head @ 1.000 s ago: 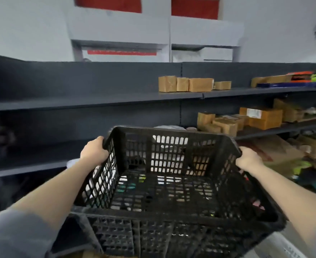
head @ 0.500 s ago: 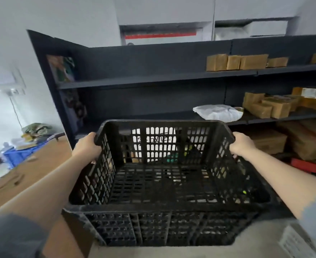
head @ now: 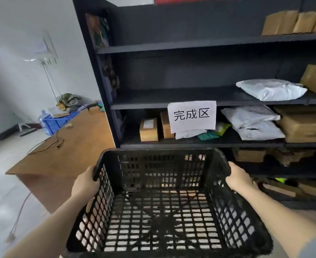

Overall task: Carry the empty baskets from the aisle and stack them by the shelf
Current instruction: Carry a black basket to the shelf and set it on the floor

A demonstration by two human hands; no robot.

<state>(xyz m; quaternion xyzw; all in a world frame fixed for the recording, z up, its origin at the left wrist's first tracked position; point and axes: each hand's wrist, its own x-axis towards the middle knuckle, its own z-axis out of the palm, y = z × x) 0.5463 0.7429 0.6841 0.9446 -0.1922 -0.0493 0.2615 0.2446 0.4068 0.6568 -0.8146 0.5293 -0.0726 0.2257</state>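
Before you stands the tall dark metal shelf [head: 200, 45], a flat wooden desk [head: 75, 146] to its left. You hold the black plastic lattice basket [head: 164, 207], rectangular and empty, in front of the shelf. Your left hand [head: 85, 184] and right hand [head: 240, 178] each clasp a side rim. A white paper sign [head: 192, 116] hangs above.

Basket [head: 164, 202] before shelf [head: 200, 105], table [head: 69, 146] left

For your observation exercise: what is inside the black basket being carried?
Nothing: the black basket looks empty, with pale floor showing through its mesh bottom. Its near inner wall is hidden from this angle.
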